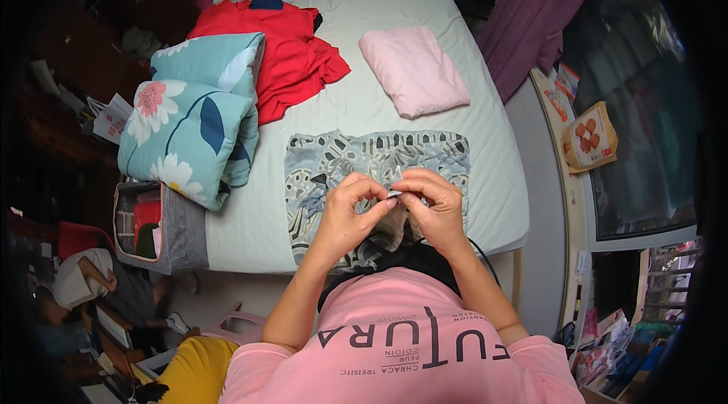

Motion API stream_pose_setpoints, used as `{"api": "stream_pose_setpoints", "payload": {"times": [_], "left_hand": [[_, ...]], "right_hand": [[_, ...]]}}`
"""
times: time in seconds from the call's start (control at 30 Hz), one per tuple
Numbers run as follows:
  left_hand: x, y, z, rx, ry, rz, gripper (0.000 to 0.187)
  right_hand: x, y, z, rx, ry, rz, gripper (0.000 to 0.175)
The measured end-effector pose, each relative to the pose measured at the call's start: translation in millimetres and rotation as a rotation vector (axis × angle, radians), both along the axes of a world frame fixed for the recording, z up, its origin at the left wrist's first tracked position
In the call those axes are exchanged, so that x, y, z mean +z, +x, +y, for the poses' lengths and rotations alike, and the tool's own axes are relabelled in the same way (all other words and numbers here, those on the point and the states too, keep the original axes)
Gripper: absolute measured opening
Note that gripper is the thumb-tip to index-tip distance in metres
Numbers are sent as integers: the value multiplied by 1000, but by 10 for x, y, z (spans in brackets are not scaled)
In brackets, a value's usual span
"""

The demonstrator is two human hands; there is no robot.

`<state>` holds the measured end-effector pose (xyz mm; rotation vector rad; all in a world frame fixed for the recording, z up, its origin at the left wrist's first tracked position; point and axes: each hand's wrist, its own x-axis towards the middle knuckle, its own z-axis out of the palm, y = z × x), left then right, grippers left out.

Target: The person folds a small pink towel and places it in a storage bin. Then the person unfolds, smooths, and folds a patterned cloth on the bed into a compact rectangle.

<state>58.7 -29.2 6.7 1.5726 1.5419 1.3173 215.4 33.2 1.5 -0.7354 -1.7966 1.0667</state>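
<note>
Before me on the bed lies a blue-grey patterned garment [375, 145], spread out with black and cream shapes. Above its middle, my left hand [355, 207] pinches a small pale bit of cloth [393, 193] between thumb and forefinger. My right hand [435, 205] grips the same bit from the other side, with the fingertips of both hands nearly touching. The bit looks like part of the patterned garment, though the fingers hide where it joins. A folded pink cloth [415, 71] rests farther up the bed.
A teal floral quilt [193, 119] and red cloth [278, 57] are heaped at left. A grey fabric storage box [182, 233] stands at the bed's [483, 176] near left corner. A snack bag [590, 137] sits on the right ledge. Another person [96, 279] is at lower left.
</note>
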Motion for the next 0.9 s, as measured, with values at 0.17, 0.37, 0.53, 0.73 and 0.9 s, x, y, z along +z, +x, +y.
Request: {"api": "stream_pose_setpoints", "payload": {"times": [0.17,0.37,0.53,0.73,0.9], "left_hand": [[53,145,-63,170,-8,11,13],[38,202,-126,251,103,265,9],[37,236,-103,208,99,21,9],[42,212,-132,128,-82,-287,8],[-86,184,-121,44,-35,-463,14]], "right_hand": [[-11,6,-15,-31,-30,-3,20],[-55,31,-10,-29,-38,3,20],[-55,27,-41,-29,-42,-10,23],[-30,53,-82,-11,-95,-36,23],[-3,52,-132,34,-116,6,21]]}}
